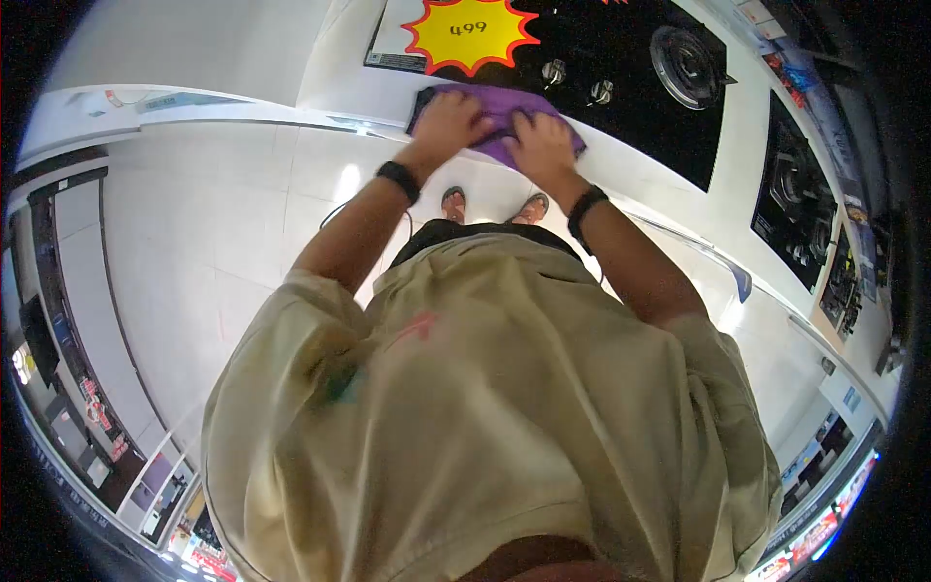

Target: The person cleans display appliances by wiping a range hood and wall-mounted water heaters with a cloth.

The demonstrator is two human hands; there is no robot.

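Note:
A purple cloth (497, 100) with dark edging lies bunched at the front edge of the white counter (364, 94). My left hand (452, 124) grips its left part, fingers curled into the fabric. To the right, my right hand (543, 145) has its fingers bent over the same cloth, gathering it. Some fingertips are hidden in the folds. Just beyond the cloth is a black glass gas cooktop (621, 126) with two knobs and a round burner (687, 66). On the cooktop lies a yellow star-shaped price sign (469, 35) reading 499.
Another black cooktop (795, 189) is set further right along the counter. A rail (679, 231) runs along the counter front. Below are my sandaled feet (454, 204) on the pale tiled floor (213, 213). Shelving and display units (82, 320) stand at far left.

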